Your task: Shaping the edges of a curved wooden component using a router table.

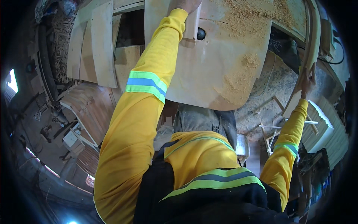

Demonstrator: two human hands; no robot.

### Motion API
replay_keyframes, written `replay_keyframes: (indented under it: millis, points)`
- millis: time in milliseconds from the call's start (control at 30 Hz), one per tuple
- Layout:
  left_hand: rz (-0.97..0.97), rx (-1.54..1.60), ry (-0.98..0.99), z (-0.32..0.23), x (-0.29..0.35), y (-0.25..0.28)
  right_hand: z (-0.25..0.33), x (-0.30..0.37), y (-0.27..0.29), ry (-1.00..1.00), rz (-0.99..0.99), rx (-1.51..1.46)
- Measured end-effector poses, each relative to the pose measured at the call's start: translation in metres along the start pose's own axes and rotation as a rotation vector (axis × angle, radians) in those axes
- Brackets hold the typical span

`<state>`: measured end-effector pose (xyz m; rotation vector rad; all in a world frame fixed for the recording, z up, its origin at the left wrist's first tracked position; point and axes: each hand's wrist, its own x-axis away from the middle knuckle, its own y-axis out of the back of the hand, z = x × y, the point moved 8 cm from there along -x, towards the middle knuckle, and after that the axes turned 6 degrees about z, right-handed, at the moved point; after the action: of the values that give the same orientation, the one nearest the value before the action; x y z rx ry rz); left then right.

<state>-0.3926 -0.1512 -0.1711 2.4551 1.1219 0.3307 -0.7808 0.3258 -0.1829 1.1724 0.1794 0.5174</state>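
Observation:
My left hand (186,4) reaches to the far edge of the view, beside a pale upright wooden piece (192,24) on the wooden work table (197,82). Its fingers are cut off by the frame, so what they do is hidden. Just right of that wooden piece, a round black part (201,34) shows in a hole in the tabletop. Out to the right, my right hand (308,80) is closed around the near part of a long wooden piece (312,41), which looks curved and runs away along the table's right side.
Sawdust (248,15) covers the table's far right and lies in a patch near its front right corner. Loose boards (102,44) lean at the left, above a stack of wood (91,108). A wooden frame (269,138) and corrugated sheets (328,127) stand at the right.

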Motion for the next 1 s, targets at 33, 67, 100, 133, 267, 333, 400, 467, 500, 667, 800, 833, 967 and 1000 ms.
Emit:
replay_keyframes:
  millis: [33, 67, 100, 133, 267, 333, 400, 467, 500, 667, 800, 833, 967, 1000]
  points:
    - [-0.012, -0.039, -0.017, 0.0, 0.0, 0.001, 0.002, 0.001, 0.0, 0.063, -0.03, -0.077]
    - [-0.022, -0.078, -0.033, 0.001, 0.0, 0.001, 0.001, 0.001, 0.002, 0.062, -0.031, -0.077]
    - [-0.022, -0.078, -0.033, 0.003, 0.0, 0.001, -0.002, -0.001, 0.001, 0.022, 0.011, -0.06]
    - [-0.02, -0.096, -0.025, 0.006, 0.0, 0.002, -0.005, -0.001, -0.002, -0.018, 0.054, -0.044]
    - [-0.072, -0.149, -0.051, 0.016, 0.001, 0.002, -0.003, 0.004, -0.004, -0.015, 0.044, -0.112]
    - [-0.012, -0.097, 0.006, 0.016, 0.002, -0.005, -0.007, 0.009, 0.003, 0.049, 0.006, -0.144]
    - [0.026, -0.07, 0.065, 0.023, 0.004, 0.0, -0.006, 0.009, 0.0, 0.012, 0.028, -0.116]
    - [-0.008, -0.21, 0.13, 0.03, 0.007, 0.003, -0.011, 0.011, -0.003, -0.03, 0.047, -0.08]
    - [-0.007, -0.208, 0.13, 0.028, 0.01, 0.002, -0.014, 0.012, -0.003, -0.028, 0.049, -0.096]
    - [0.0, -0.175, 0.21, 0.026, 0.021, 0.003, -0.013, 0.019, -0.003, -0.077, 0.07, -0.151]
    - [0.008, -0.168, 0.162, -0.016, 0.039, 0.004, -0.02, 0.026, -0.001, -0.043, 0.024, -0.147]
    - [0.039, -0.163, 0.219, -0.006, 0.035, 0.003, -0.02, 0.028, 0.001, -0.024, 0.006, -0.169]
    - [0.011, -0.181, 0.221, 0.014, 0.032, 0.008, -0.017, 0.03, -0.005, -0.035, 0.032, -0.203]
    - [0.015, -0.177, 0.219, 0.016, 0.033, 0.004, -0.017, 0.032, -0.004, -0.018, 0.016, -0.197]
